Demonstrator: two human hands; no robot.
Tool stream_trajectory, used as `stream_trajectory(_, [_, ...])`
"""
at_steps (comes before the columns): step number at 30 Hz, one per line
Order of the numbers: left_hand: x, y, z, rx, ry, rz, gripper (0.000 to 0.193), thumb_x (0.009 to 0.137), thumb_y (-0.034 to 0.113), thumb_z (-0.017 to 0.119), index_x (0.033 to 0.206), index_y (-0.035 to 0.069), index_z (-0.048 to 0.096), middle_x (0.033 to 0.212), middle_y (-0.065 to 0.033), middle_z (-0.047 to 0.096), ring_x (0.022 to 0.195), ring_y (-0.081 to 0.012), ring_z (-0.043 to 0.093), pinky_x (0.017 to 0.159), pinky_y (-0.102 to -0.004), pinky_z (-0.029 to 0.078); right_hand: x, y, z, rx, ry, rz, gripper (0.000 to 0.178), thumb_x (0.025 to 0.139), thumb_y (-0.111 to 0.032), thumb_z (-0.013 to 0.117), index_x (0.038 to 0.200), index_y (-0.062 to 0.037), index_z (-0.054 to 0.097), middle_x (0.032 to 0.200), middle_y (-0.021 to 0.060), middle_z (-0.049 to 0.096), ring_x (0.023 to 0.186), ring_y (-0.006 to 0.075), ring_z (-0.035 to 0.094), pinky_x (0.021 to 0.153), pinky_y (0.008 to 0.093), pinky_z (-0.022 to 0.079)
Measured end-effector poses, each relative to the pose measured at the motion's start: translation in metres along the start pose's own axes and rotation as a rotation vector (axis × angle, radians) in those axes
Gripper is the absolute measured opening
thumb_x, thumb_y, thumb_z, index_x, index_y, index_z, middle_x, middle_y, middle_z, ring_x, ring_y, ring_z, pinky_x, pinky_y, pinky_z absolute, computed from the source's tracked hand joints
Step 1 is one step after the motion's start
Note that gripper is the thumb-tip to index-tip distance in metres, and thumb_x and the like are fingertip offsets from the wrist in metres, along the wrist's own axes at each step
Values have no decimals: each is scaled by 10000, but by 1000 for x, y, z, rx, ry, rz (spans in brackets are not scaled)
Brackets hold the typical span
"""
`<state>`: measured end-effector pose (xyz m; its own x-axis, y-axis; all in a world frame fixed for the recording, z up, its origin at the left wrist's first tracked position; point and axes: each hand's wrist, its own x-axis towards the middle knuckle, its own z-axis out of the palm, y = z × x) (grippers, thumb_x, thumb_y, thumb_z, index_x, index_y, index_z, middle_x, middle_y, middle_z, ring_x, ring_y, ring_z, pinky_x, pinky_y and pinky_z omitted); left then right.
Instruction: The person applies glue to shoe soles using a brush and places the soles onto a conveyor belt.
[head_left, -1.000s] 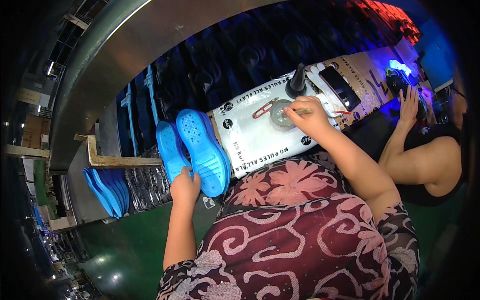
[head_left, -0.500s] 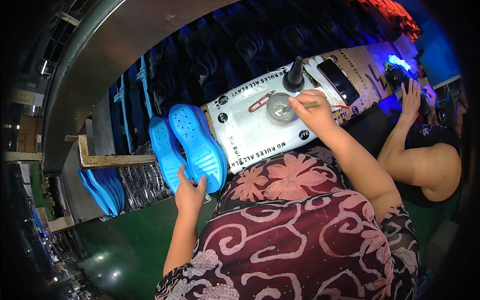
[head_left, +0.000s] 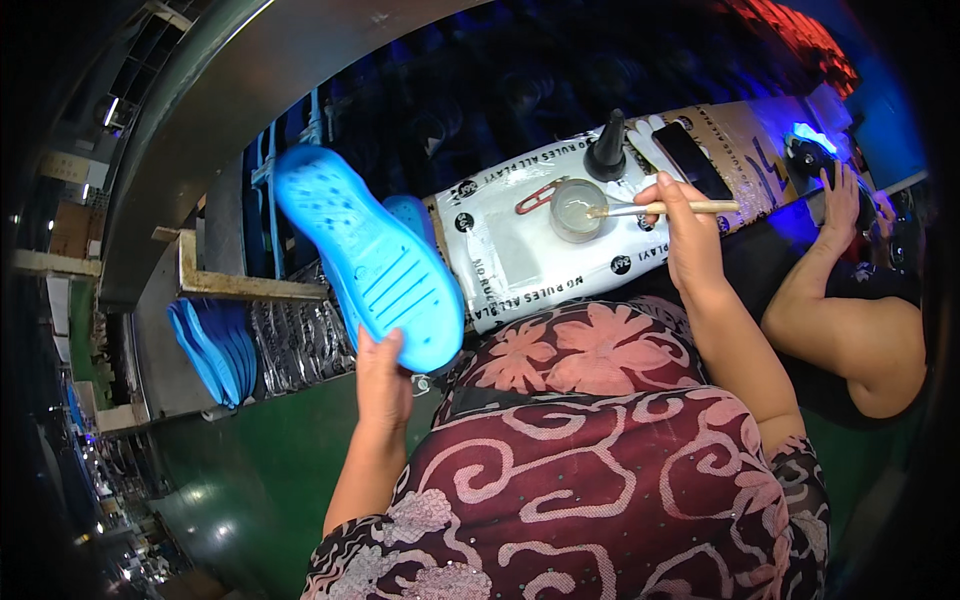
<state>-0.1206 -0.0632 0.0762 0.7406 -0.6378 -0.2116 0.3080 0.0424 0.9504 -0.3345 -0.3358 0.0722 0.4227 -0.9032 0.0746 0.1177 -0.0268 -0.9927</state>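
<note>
The blue sole [head_left: 385, 250] is in front of you on your left, beside the white package [head_left: 575, 275] and partly covering another blue sole [head_left: 408, 213]. Your left hand [head_left: 383, 385] is closed on its near end, thumb on the grooved face, with the other fingers mostly hidden from view. With only that end gripped, the sole could twist or dip if your thumb slips, and its far end could knock the wooden frame [head_left: 250, 290] if you swing it left.

Its long axis runs slantwise: the near, grooved end points back toward you and slightly right, while the far end, dotted with holes, points forward and left. The patterned face is turned up toward you.

Further right, your right hand [head_left: 692, 235] is nearly closed, thumb and fingers pinching a brush [head_left: 625, 210]. The brush points left, its bristles over the mouth of the jar [head_left: 565, 228]; you can't tell how deep they sit. An overloaded brush could drip on the package, and a careless sideways sweep could tip the jar, or the black bottle [head_left: 607, 152] just behind it. The red clip [head_left: 540, 198] lies close enough to the jar to catch spills.
</note>
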Motion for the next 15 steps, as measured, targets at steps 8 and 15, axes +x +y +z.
stream_trajectory(8, [6, 10, 50, 366, -76, 305, 499, 829, 61, 622, 1256, -43, 387, 1179, -162, 541, 1050, -216, 559, 934, -347, 434, -33, -55, 45, -93, -327, -126, 333, 930, -241, 539, 722, -12, 663, 677, 53, 594, 651, 127, 529, 646, 254, 413])
stream_trajectory(15, [9, 18, 69, 340, -136, 386, 461, 799, 15, 618, 1209, -59, 422, 1108, -155, 583, 990, -211, 587, 906, -329, 448, -37, -52, 66, -319, -471, -649, 221, 847, -126, 610, 644, -45, 641, 571, 50, 574, 592, 222, 532, 649, 334, 401])
